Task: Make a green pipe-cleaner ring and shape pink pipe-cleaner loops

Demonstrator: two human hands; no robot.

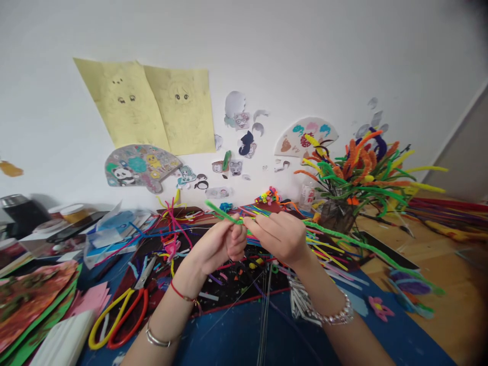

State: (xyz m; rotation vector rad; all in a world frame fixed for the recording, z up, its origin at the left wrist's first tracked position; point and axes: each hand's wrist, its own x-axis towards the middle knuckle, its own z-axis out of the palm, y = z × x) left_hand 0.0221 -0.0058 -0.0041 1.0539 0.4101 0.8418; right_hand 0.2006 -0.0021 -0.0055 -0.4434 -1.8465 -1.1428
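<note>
Twisting a green pipe cleaner (224, 214) seems the step; left hand (219, 246) and right hand (280, 236) each grip it tight above the table (229, 338), tail toward 4 o'clock; next needs steady fingertips

Item: green pipe cleaner (343, 235) | Look: long, thin, fuzzy | State: single length, gently bowed | Pose: left end raised, right end drooping | Location: pinched between left hand (221, 245) and right hand (280, 236)

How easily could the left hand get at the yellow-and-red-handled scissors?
Probably yes: the yellow-and-red-handled scissors lie uncovered, nothing on top, near the left hand. However, that hand is pinching a green fuzzy pipe cleaner.
</note>
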